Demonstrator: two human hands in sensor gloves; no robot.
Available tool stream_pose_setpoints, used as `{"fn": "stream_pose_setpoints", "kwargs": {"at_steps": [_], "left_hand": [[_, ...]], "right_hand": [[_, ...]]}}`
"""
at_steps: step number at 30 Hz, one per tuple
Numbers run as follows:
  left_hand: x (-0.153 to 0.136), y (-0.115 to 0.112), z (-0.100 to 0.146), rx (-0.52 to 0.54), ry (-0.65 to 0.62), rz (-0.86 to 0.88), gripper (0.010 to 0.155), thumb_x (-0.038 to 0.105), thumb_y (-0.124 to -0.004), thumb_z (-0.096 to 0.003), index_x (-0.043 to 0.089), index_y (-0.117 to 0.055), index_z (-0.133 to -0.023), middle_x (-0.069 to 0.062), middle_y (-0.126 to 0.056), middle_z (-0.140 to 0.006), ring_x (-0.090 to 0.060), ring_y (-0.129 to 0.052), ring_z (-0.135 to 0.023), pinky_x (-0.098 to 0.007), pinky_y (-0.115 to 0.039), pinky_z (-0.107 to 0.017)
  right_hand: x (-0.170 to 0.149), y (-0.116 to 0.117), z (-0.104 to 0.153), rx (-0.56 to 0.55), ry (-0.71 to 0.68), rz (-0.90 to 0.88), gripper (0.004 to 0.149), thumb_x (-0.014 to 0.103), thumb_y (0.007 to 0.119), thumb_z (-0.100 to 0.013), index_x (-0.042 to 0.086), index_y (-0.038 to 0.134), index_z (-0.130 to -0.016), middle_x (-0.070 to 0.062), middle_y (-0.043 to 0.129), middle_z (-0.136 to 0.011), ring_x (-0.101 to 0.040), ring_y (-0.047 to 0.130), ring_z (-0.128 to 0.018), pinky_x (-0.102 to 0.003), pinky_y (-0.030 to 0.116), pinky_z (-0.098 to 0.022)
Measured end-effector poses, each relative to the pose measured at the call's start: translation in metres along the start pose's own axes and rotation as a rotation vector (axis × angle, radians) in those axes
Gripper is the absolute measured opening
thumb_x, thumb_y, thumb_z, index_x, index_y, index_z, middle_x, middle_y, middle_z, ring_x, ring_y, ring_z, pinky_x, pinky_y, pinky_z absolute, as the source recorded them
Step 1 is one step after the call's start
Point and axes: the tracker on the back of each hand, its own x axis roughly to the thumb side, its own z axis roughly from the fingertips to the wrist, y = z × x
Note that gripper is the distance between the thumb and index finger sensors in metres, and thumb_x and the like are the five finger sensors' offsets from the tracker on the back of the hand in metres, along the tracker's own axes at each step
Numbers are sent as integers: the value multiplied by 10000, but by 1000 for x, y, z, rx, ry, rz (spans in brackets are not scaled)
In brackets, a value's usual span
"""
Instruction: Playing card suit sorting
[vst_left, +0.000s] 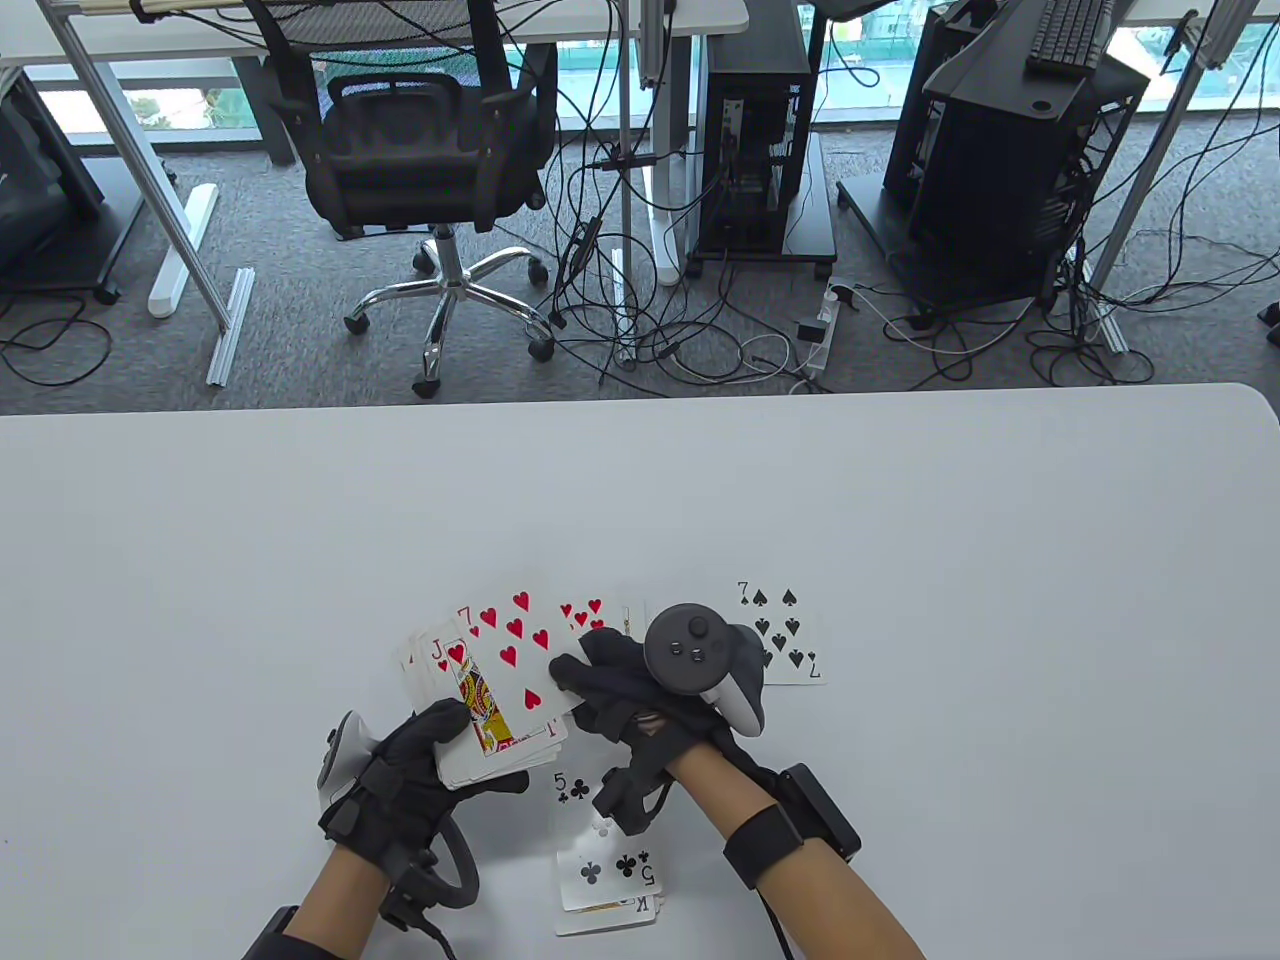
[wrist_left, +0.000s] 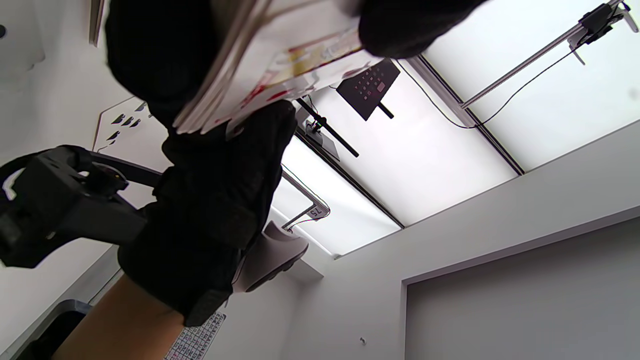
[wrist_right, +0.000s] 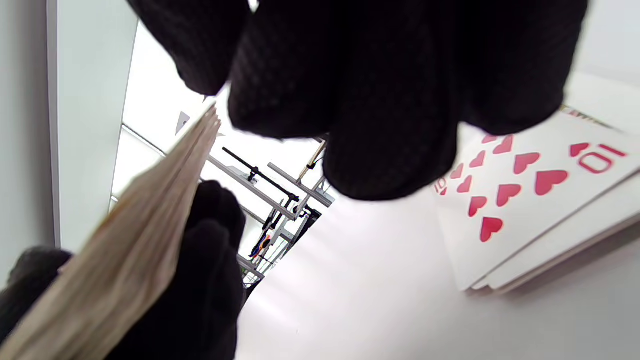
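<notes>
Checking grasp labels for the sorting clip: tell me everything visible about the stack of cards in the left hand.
The stack of white playing cards is held above the table, face up and slightly fanned. The black-gloved left hand grips its lower left, thumb over the face. A jack of hearts shows near the top, with a seven of hearts slid out to the right, its edge pinched by the black-gloved right hand. The left wrist view shows many layered edges.
</notes>
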Motion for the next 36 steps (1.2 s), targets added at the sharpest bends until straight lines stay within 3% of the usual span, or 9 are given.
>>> {"fn": "stream_pose_setpoints", "kwargs": {"at_steps": [7,9,13,18,27,36], "left_hand": [[0,0,0,10,-4,7,602,416,-648,-647,226,-330,-1121,-88,-507,-1144,-430,-710,-945,-470,-826,-539],[1,-1,0,8,-6,6,602,417,-647,-647,226,-331,-1122,-88,-505,-1145,-430,-711,-944,-470,-826,-539],[0,0,0,10,-3,5,603,417,-647,-647,225,-329,-1122,-89,-505,-1145,-429,-709,-945,-470,-827,-539],[1,0,0,12,-3,3,603,420,-646,-647,227,-328,-1122,-87,-505,-1145,-429,-710,-945,-468,-828,-539],[1,0,0,17,2,1,604,418,-646,-648,224,-328,-1122,-90,-505,-1145,-429,-711,-944,-468,-828,-538],[0,0,1,18,5,1,603,418,-646,-647,224,-329,-1122,-89,-507,-1143,-429,-709,-945,-468,-827,-539]], "right_hand": [[-29,-24,-17,-122,148,-240,431,252,669,-555,-123,721,-763,-30,919,-384,-244,979,-297,-479,837,-359],[-37,-26,-18,-166,207,-218,427,241,669,-553,-133,728,-751,-34,921,-366,-244,978,-275,-478,840,-343],[-49,-23,-23,-167,269,62,426,235,676,-545,-142,743,-731,-32,925,-340,-234,983,-237,-469,850,-315],[-55,-7,-28,-107,333,213,444,234,684,-540,-166,745,-725,-34,928,-316,-236,981,-204,-466,856,-286],[-46,23,-41,103,368,838,532,326,696,-544,-174,764,-713,1,919,-253,-192,965,-138,-422,871,-234],[-41,39,-43,148,309,1031,574,375,682,-546,-173,758,-697,1,916,-244,-198,957,-130,-425,870,-233]]}}
